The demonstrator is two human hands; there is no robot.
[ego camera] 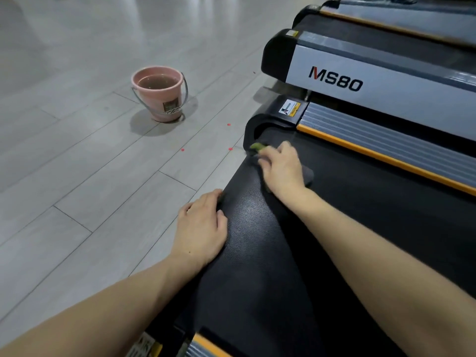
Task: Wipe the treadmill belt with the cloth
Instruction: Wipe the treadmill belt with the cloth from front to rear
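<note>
Right hand: while it presses down near the rear end of the belt, the right hand (279,167) lies with fingers curled over the cloth, gripping it.
Cloth: a dark grey rag with a green edge, the cloth (307,176) sits on the belt under that hand, green tip poking out beyond the fingers.
Belt: the black textured treadmill belt (334,228) runs between orange-trimmed grey side rails (386,143).
Left hand: the left hand (202,226) rests flat on the belt's rear edge, fingers relaxed and together, holding nothing.
Floor: a pink plastic bucket (161,95) of murky water stands on grey floor planks (77,176), well apart from the treadmill.
</note>
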